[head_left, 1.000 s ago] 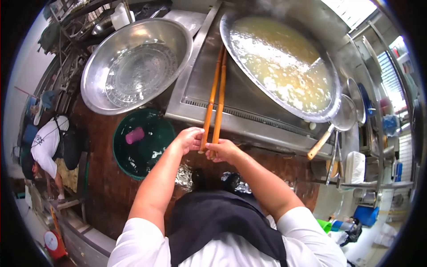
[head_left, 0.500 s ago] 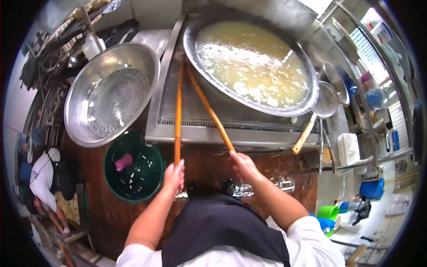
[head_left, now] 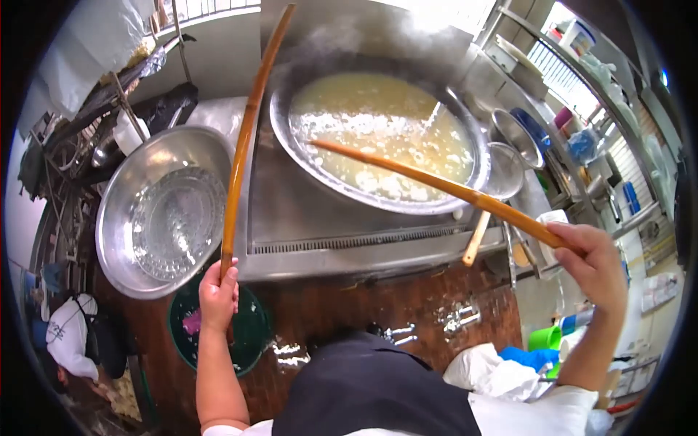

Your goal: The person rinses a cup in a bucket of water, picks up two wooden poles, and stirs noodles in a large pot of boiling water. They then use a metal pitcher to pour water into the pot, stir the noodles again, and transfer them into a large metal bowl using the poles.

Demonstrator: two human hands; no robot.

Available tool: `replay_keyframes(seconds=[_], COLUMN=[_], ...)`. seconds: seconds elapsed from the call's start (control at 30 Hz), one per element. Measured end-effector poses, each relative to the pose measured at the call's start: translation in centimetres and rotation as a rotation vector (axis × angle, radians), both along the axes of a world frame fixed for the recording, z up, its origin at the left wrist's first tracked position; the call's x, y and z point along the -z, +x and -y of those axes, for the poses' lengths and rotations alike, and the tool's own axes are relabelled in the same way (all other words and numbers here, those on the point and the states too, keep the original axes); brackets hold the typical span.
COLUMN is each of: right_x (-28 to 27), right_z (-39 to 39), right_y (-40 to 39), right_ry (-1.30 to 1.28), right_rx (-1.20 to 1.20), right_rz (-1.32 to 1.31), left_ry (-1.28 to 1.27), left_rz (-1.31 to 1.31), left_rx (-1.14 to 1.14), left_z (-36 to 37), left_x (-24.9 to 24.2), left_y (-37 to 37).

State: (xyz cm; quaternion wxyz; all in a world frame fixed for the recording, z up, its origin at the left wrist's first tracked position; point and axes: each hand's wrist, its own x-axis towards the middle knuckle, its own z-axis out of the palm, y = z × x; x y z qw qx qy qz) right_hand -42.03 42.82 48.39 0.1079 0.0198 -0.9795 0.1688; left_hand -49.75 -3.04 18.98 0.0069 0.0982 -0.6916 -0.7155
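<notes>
By the stove (head_left: 349,265), the left hand (head_left: 218,299) is gripping one stick (head_left: 239,160) and the right hand (head_left: 595,265) is gripping another stick (head_left: 436,183), both hands spreading wider apart than before.

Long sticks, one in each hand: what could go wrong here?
The right stick overlaps the steaming pan in this view; a dip might splash. The left stick looks close to the metal basin; a swing could knock it. The floor looks shiny, possibly wet; footing might slip.
</notes>
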Motion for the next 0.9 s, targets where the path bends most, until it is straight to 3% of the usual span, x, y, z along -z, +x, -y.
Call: replay_keyframes(seconds=[0.03, 0.1, 0.17, 0.27, 0.33, 0.4, 0.5, 0.6, 0.7, 0.9], right_x=[-2.1, -5.1, -5.1, -2.6, 2.2, 7.4, 11.4, 14.6, 17.0, 24.5], right_z=[1.0, 3.6, 4.5, 5.3, 3.6, 3.5, 3.5, 2.4, 2.1, -4.2], right_y=[-0.2, -1.2, -3.1, -7.2, -11.4, -16.1, -22.3, -28.0, -33.5, -41.2], right_ry=[0.001, 0.45, 0.57, 0.733, 0.742, 0.637, 0.691, 0.544, 0.444, 0.024], right_rx=[-0.002, 0.039, -0.005, -0.063, -0.117, -0.033, -0.005, 0.024, 0.054, 0.152], right_rz=[-0.021, 0.152, 0.169, 0.249, 0.296, 0.431, 0.55, 0.475, 0.442, 0.206], left_ry=[0.012, 0.022, 0.133, 0.28, 0.232, 0.104, 0.019, -0.079, -0.217, -0.648], left_rz=[0.007, 0.031, 0.111, 0.203, 0.253, 0.241, 0.316, 0.412, 0.4, 0.304], left_rx=[0.035, 0.134, 0.227, 0.422, 0.387, 0.34, 0.132, 0.145, -0.053, 0.074], left_z=[0.9, 2.2, 1.6, 0.6, -0.4, 0.2, 1.4, 3.1, 1.9, -0.9], left_x=[0.0, 0.3, -1.1, -2.7, -2.3, -0.6, -0.5, -1.8, -4.8, -9.4], left_y=[-0.7, -1.7, -2.5, -4.2, -4.9, -6.0, -6.7, -8.9, -12.5, -25.0])
